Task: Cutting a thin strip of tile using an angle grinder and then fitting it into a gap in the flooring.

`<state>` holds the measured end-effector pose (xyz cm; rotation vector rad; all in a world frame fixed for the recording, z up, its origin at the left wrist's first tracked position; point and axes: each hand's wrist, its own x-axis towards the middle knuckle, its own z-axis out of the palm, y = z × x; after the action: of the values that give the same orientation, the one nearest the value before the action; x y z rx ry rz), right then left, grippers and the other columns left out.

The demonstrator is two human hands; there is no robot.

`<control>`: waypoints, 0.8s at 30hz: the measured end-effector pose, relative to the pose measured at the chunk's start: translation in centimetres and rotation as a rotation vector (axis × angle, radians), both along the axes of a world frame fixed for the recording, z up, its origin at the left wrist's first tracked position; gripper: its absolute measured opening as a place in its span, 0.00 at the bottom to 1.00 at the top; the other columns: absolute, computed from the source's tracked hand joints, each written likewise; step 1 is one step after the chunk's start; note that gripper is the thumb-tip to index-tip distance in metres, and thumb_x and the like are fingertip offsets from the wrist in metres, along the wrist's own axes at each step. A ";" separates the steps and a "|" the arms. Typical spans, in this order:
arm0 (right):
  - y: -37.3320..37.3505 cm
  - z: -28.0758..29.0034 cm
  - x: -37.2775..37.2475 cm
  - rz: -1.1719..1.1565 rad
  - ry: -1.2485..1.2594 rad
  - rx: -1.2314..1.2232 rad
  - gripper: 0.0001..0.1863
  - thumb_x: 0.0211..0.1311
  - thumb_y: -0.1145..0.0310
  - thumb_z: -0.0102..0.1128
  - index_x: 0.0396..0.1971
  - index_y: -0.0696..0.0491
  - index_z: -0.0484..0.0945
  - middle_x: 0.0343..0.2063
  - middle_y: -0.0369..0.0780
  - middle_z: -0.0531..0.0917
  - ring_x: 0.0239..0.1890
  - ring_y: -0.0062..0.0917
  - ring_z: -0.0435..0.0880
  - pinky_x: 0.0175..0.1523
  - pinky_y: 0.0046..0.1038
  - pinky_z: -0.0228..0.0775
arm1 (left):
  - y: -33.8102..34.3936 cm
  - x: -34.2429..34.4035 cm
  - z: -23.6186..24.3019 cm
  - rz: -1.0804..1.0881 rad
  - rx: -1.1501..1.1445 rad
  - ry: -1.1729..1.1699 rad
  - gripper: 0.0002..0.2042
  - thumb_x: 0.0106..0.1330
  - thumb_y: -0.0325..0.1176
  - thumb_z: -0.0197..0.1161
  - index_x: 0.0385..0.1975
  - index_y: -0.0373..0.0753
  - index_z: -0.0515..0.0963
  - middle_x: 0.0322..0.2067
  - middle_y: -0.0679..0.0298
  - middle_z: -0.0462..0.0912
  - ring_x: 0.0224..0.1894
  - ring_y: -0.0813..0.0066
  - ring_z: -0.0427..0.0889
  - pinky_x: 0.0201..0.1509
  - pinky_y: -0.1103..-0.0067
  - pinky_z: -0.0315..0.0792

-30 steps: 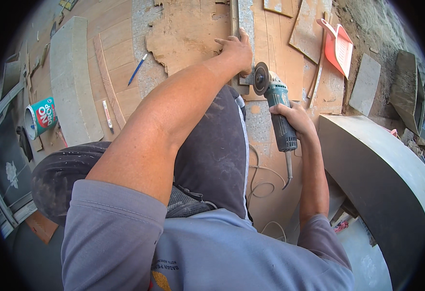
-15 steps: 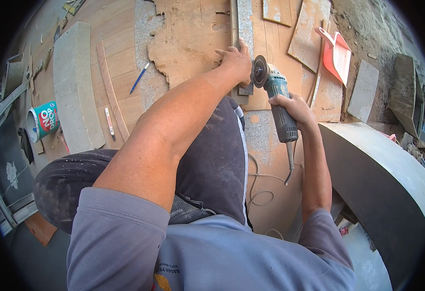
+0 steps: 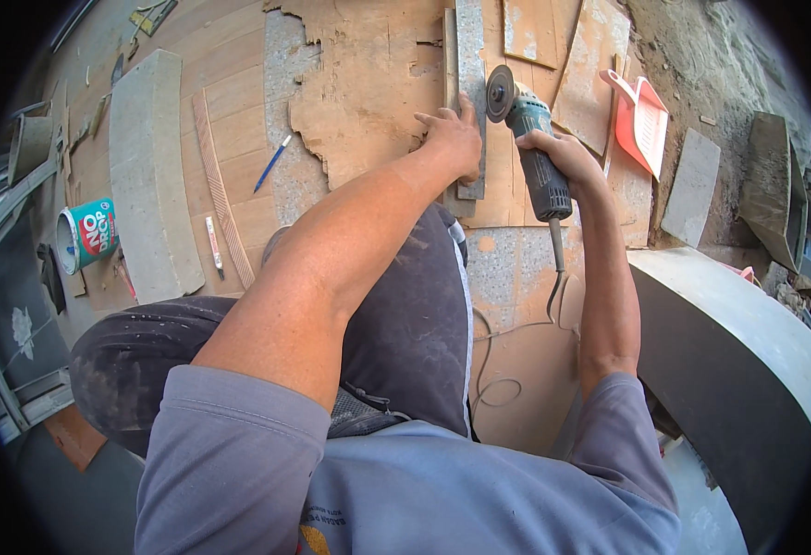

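My right hand (image 3: pixel 567 162) is wrapped round the body of a teal and black angle grinder (image 3: pixel 542 166). Its round cutting disc (image 3: pixel 501 93) is at the right edge of a narrow grey speckled strip (image 3: pixel 471 60); I cannot tell whether it touches. My left hand (image 3: pixel 454 146) presses on the strip's near part with fingers spread, left of and nearer me than the disc. Under and beside the strip lies a narrow wooden strip (image 3: pixel 450 55), next to a ragged-edged sheet of worn plywood (image 3: pixel 359 102). The grinder's cord (image 3: pixel 555 245) trails toward me.
To the left lie a blue pencil (image 3: pixel 272 164), a white marker (image 3: pixel 214 248), a thin wooden strip (image 3: pixel 216 176), a long grey slab (image 3: pixel 151 176) and a teal tub (image 3: pixel 88 236). A pink dustpan (image 3: pixel 641 125) and loose boards stand right. A curved grey panel (image 3: pixel 729 342) borders my right arm.
The grinder has moved away from me along the strip's right edge, carried by my right hand. My left hand still presses on the strip, and the whole view has shifted slightly.
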<state>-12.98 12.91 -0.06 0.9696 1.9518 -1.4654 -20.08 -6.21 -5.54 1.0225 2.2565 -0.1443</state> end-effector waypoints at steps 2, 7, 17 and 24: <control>0.4 0.1 -1.1 -0.001 0.041 0.001 0.25 0.57 0.54 0.76 0.39 0.65 0.84 0.28 0.41 0.85 0.21 0.22 0.83 0.26 0.26 0.76 | -0.2 0.0 -0.1 0.006 0.008 0.017 0.57 0.51 0.52 0.82 0.76 0.22 0.61 0.81 0.36 0.45 0.72 0.34 0.69 0.65 0.28 0.69; 2.0 -0.8 -2.7 0.004 0.051 -0.004 0.30 0.53 0.55 0.77 0.40 0.69 0.83 0.29 0.45 0.85 0.22 0.27 0.85 0.25 0.28 0.78 | -0.2 0.2 -0.2 0.021 0.019 0.036 0.61 0.49 0.51 0.82 0.77 0.20 0.55 0.81 0.36 0.45 0.72 0.35 0.69 0.64 0.29 0.70; 1.3 -1.3 -3.4 0.032 0.045 0.020 0.30 0.52 0.54 0.78 0.39 0.69 0.83 0.29 0.45 0.85 0.21 0.28 0.85 0.25 0.28 0.77 | 0.0 0.1 -0.2 0.029 0.029 0.024 0.61 0.49 0.49 0.83 0.77 0.20 0.55 0.81 0.36 0.46 0.72 0.36 0.70 0.67 0.30 0.68; 0.6 -0.5 -2.9 0.071 0.009 0.029 0.28 0.55 0.53 0.77 0.41 0.66 0.83 0.30 0.43 0.85 0.22 0.24 0.84 0.26 0.26 0.77 | -0.2 0.0 -0.4 0.022 0.032 0.033 0.61 0.48 0.50 0.84 0.77 0.21 0.57 0.81 0.35 0.47 0.72 0.34 0.70 0.69 0.33 0.68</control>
<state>-15.86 13.52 -0.61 0.8977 1.9989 -1.4080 -20.10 -6.41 -5.96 1.0185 2.3059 -0.1175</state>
